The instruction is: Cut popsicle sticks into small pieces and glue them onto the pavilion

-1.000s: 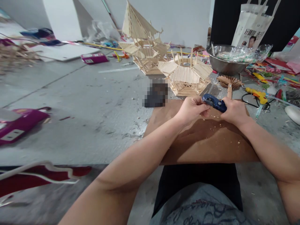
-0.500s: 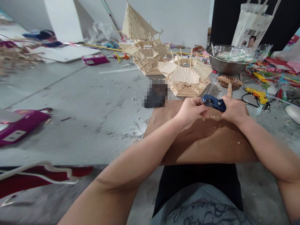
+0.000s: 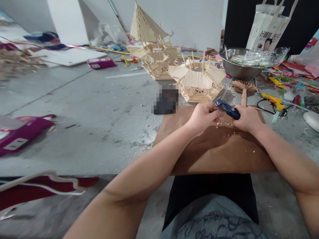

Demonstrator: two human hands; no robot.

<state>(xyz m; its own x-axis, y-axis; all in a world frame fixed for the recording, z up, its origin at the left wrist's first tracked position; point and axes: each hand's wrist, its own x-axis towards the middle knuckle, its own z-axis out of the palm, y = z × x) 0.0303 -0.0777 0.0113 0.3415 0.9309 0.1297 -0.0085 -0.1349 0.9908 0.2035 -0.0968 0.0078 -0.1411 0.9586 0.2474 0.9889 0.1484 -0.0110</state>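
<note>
My right hand (image 3: pixel 248 118) is wrapped round a dark blue tool (image 3: pixel 228 109), its index finger stretched forward. At the tool's left end my left hand (image 3: pixel 204 116) is closed in a pinch; what its fingertips hold is too small to make out. Both hands are above a brown board (image 3: pixel 219 156) dotted with small pale crumbs. Just behind them stands a low six-sided model made of thin wooden sticks (image 3: pixel 196 79). A folded brown paper fan (image 3: pixel 243 87) lies behind my right hand.
A taller stick pagoda (image 3: pixel 153 43) stands at the back. Further right are a metal bowl (image 3: pixel 243 69), a yellow glue gun (image 3: pixel 274 100) and a white mouse (image 3: pixel 311 121). A dark blurred object (image 3: pixel 165 101) lies left of the board, and a purple power strip (image 3: pixel 25 132) at far left.
The blue tool has tilted slightly, its right end lower. A thin stick now shows to the right of my right index finger. More crumbs show on the board below the tool.
</note>
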